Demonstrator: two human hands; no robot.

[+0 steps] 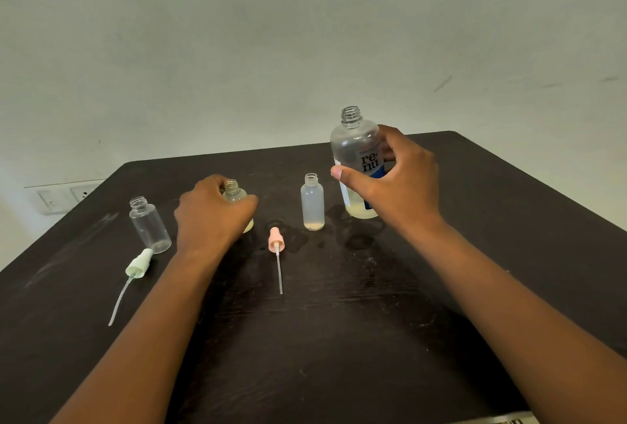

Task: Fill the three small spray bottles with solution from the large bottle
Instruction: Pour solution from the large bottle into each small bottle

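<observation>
- Pale plaster wall fills the upper half of the frame; below it a dark counter (339,339) carries everything, with wet patches showing around the middle of it.
- Large bottle (356,166) stands upright at centre right, uncapped, with only a shallow layer of yellowish solution at its base. The right hand (390,182) holds it, thumb across the front and fingers (390,138) curled around the far side.
- Middle small bottle (237,196) stands upright at centre left, neck open, gripped by the left hand (210,210), which wraps its body; a little yellowish liquid shows at the bottom edge.
- Key relation: the large bottle sits to the right of that open neck, both long axes vertical. Pouring would likely mean lifting it, carrying it leftward and tipping its mouth over the narrow neck.
- Right small bottle (312,203) stands free between the two hands, with a thin layer of liquid.
- Left small bottle (149,223) at far left looks empty.
- Green spray pump (139,264) and pink spray pump (275,240) lie on the counter, tubes pointing toward the lower edge.
</observation>
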